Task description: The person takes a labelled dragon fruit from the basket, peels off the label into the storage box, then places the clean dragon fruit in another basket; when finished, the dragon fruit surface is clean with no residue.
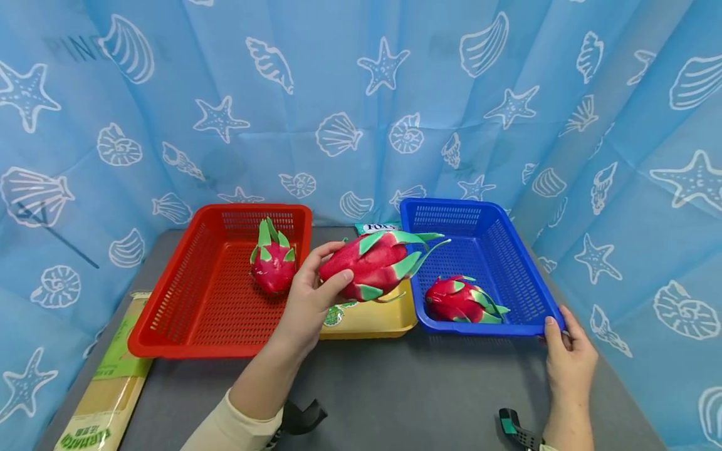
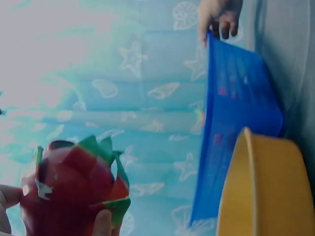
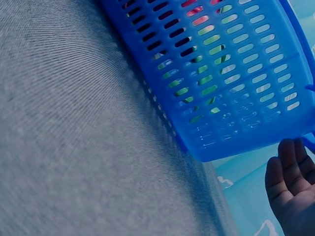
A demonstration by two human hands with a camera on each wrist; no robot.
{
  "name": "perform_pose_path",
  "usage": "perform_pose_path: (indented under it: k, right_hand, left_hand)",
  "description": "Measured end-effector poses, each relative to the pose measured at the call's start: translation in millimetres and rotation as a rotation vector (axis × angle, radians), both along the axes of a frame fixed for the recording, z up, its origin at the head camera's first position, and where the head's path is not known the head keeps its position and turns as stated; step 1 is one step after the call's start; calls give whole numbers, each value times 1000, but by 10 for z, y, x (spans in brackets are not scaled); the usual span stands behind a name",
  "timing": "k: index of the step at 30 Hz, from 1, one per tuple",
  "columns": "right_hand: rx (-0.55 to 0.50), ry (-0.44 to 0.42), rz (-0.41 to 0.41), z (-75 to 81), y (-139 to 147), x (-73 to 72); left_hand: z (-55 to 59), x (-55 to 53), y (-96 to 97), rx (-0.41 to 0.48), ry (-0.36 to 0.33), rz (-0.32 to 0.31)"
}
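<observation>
My left hand [image 1: 316, 294] grips a red dragon fruit [image 1: 366, 263] with green leaf tips, thumb on the near side. It is held above the yellow basket [image 1: 383, 316], its leaves pointing right towards the blue basket. The left wrist view shows the held fruit [image 2: 74, 187] close up. At the front right corner of the blue basket [image 1: 479, 329], my right hand [image 1: 570, 354] holds the rim, thumb on the near side. A second dragon fruit [image 1: 459, 300] lies in the blue basket. Another dragon fruit [image 1: 273, 266] sits in the red basket [image 1: 192, 349], leaves pointing back.
Left of the red basket lies a long yellow-green package [image 1: 107, 382]. A teal packet [image 1: 375, 228] shows behind the yellow basket, which is partly covered by the held fruit. The grey tabletop [image 1: 406, 388] extends in front, and a blue shell-print curtain [image 1: 338, 94] surrounds the back and sides.
</observation>
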State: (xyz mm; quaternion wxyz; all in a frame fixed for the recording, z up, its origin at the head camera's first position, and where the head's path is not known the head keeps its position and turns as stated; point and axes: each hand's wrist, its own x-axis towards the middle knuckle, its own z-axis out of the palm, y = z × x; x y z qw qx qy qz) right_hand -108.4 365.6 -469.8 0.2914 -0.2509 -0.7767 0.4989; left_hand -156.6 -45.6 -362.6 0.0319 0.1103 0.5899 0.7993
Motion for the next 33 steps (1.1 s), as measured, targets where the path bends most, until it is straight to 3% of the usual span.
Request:
perform_pose_path:
  k: [5, 8, 12, 19, 24, 27, 33]
  right_hand:
    - [-162, 104, 8, -10, 12, -22]
    - [-280, 179, 20, -11, 11, -28]
    - [-365, 224, 38, -21, 2, -20]
    - [-394, 206, 23, -23, -15, -32]
    - [-428, 231, 35, 1, 5, -60]
    - [-452, 247, 43, -7, 15, -64]
    - [-461, 240, 45, -43, -2, -72]
  left_hand:
    - [-41, -180, 316, 44, -35, 8]
    - [-72, -310, 490, 28, -65, 3]
    - [-97, -483, 711, -4, -95, 3]
    - [-105, -835, 1123, -84, -76, -17]
    - [-125, -1081, 1425, -211, -29, -27]
    - [-148, -1158, 1611, -304, -15, -10]
    - [-212, -1240, 1849, -399, -36, -10]
